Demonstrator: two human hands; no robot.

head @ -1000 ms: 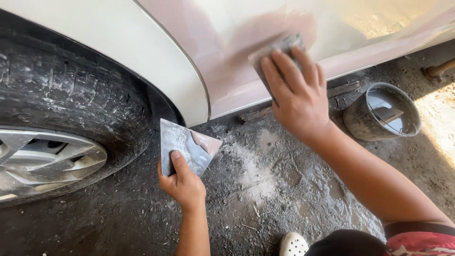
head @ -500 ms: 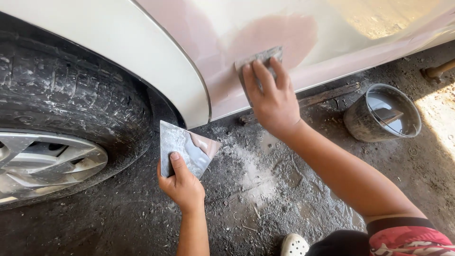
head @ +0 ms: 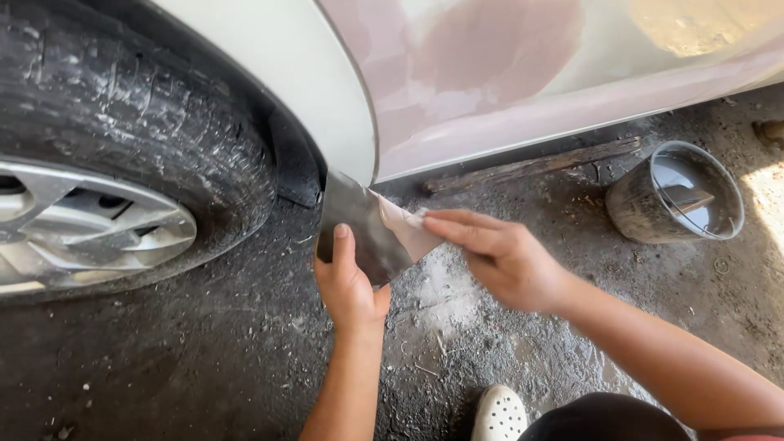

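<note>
Car body panel (head: 523, 90) fills the top of the view, pale with pinkish filler patches; tyre (head: 139, 139) and wheel rim (head: 82, 233) at left; dusty ground (head: 204, 359) below.

Small round tub (head: 678, 196) stands on the ground well to the right, beside a strip of wood (head: 531, 167) lying along the foot of the panel. A white shoe (head: 500, 412) shows at the bottom edge.

Flat metal plate (head: 363, 233) held low in front of the wheel arch, tilted up on edge, a smear of pinkish filler (head: 404, 233) on its right part. Left hand (head: 347, 282) holds the plate from below, thumb pressed up its face, other fingers hidden behind it.

Right hand (head: 498, 257) comes in from the right, fingers (head: 453, 224) narrow and flat together, tips at the plate's right edge on the filler. Whether a small spreader lies under them cannot be told.

Key relation: plate sits directly left of the right fingertips, touching; its long edge runs up-left to down-right. The patched panel lies above both hands, apart from them.
</note>
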